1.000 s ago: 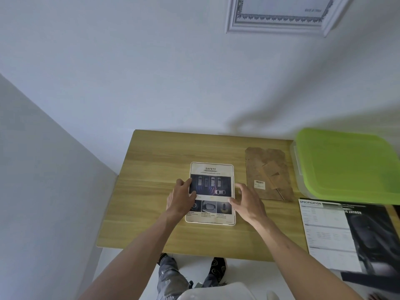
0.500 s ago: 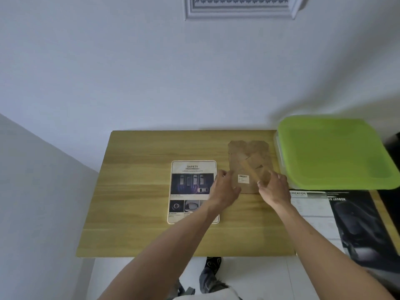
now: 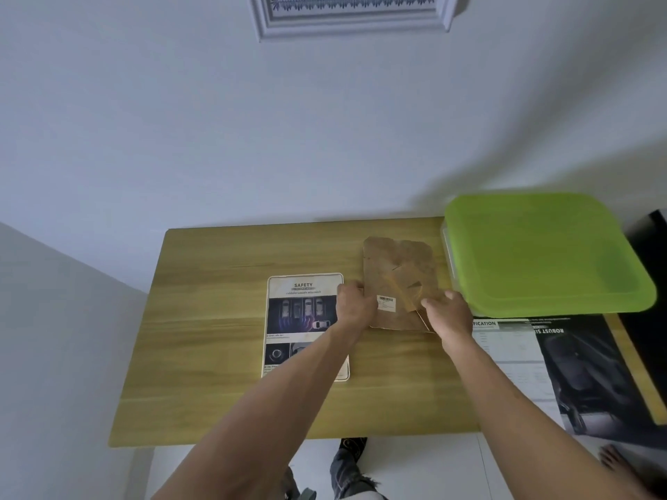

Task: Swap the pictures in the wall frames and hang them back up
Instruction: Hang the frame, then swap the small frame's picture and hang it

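A brown frame backing board [image 3: 399, 272] with a stand flap and a barcode sticker lies on the wooden table [image 3: 216, 319]. My left hand [image 3: 352, 304] grips its left edge. My right hand [image 3: 449, 312] holds its lower right corner, which looks slightly raised. To the left lies the "SAFETY" picture [image 3: 303, 312] in its light frame, partly under my left forearm. A white ornate frame [image 3: 352, 12] hangs on the wall above, cut off by the top edge.
A green-lidded plastic box [image 3: 545, 254] stands at the table's right, close to the backing board. In front of it lies a "SPECIFICATION" sheet [image 3: 505, 348] and a dark car poster [image 3: 592, 373]. Grey wall at left; my legs show below the table edge.
Both hands left the SAFETY picture and moved right to the brown backing board, now gripping its sides. The view shifted so the table sits lower and further right.
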